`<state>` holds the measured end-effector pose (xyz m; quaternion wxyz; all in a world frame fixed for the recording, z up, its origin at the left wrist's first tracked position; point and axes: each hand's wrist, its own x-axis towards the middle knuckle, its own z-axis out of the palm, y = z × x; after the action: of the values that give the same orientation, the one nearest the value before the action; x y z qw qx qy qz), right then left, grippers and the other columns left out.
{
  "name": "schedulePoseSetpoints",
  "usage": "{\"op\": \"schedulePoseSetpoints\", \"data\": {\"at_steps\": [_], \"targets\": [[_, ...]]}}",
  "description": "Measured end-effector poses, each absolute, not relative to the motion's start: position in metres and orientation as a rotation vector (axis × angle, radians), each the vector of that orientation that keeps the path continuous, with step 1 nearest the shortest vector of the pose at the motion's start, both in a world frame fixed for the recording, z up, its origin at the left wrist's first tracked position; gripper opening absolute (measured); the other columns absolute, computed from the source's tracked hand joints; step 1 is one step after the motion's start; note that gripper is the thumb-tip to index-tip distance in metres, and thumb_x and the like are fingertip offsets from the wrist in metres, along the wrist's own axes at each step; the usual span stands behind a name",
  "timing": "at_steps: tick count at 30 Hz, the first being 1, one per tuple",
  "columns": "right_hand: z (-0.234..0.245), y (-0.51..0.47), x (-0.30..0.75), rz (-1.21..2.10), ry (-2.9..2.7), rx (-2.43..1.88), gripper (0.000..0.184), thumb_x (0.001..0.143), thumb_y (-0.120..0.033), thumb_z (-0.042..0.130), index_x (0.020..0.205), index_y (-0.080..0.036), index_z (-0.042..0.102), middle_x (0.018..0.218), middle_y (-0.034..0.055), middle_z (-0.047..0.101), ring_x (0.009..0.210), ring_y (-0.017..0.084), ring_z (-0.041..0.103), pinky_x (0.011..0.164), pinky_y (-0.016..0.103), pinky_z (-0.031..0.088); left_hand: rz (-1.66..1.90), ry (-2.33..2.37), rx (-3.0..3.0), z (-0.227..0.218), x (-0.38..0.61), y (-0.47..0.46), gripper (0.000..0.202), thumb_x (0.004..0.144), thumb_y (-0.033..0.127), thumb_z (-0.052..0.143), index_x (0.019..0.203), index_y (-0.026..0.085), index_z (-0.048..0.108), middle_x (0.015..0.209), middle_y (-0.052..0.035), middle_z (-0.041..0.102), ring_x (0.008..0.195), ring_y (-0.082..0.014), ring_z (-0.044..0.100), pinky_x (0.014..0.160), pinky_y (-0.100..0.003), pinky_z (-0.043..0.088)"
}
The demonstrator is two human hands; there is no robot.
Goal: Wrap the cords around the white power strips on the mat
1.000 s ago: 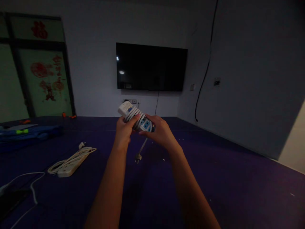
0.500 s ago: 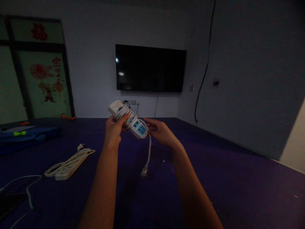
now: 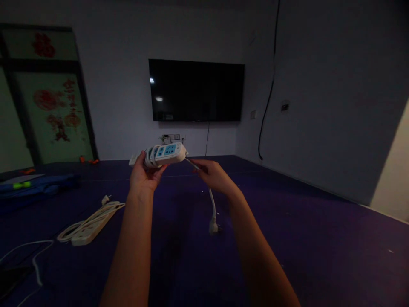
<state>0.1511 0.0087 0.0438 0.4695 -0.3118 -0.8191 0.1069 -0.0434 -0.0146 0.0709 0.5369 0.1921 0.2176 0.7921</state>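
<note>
A white power strip with blue socket faces is held up in front of me, its cord wound round the middle. My left hand grips it at the wound part, thumb and fingers around the body. My right hand, to the right of the strip, pinches the white power cord close to where it leaves the strip's end. Below that hand the cord hangs down freely, with a white plug at its tip above the dark purple surface.
A second white power strip with its cord bundled lies at left on the purple surface. Further left are a loose white cable and blue cloth. A television hangs on the far wall; a black cable dangles right of it.
The strip has swung from slanting down to nearly level, its socket end raised. My right hand has moved off the strip's end and drawn the cord rightward; the hanging plug has shifted right.
</note>
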Motion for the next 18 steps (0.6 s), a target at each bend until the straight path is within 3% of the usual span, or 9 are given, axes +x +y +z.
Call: {"op": "schedulePoseSetpoints", "data": {"at_steps": [5, 12, 18], "targets": [[0.044, 0.005, 0.141, 0.167, -1.943, -0.834, 0.034, 0.078, -0.011, 0.058, 0.109, -0.016, 0.068, 0.102, 0.0084, 0.071, 0.091, 0.018, 0.065, 0.081, 0.030, 0.048, 1.863, 0.582, 0.374, 0.066, -0.042, -0.010, 0.030, 0.084, 0.039, 0.055, 0.106, 0.019, 0.061, 0.075, -0.0048, 0.067, 0.072, -0.0204, 0.067, 0.064, -0.033, 0.058], [0.047, 0.003, 0.145, 0.108, -2.064, -0.918, 0.027, 0.081, -0.008, 0.052, 0.095, -0.015, 0.073, 0.071, 0.0036, 0.070, 0.067, 0.013, 0.061, 0.065, 0.024, 0.043, 1.860, 0.743, 0.372, 0.058, -0.041, -0.004, 0.031, 0.083, 0.050, 0.052, 0.095, 0.024, 0.064, 0.074, -0.0017, 0.065, 0.063, -0.0151, 0.065, 0.061, -0.027, 0.054], [0.053, -0.007, 0.152, 0.083, -2.154, -0.883, 0.026, 0.081, -0.009, 0.051, 0.088, -0.017, 0.074, 0.066, 0.0011, 0.066, 0.064, 0.012, 0.058, 0.061, 0.023, 0.039, 1.931, 0.822, 0.368, 0.056, -0.039, 0.000, 0.029, 0.082, 0.050, 0.052, 0.089, 0.024, 0.063, 0.072, 0.0010, 0.064, 0.060, -0.0127, 0.065, 0.056, -0.022, 0.049]]}}
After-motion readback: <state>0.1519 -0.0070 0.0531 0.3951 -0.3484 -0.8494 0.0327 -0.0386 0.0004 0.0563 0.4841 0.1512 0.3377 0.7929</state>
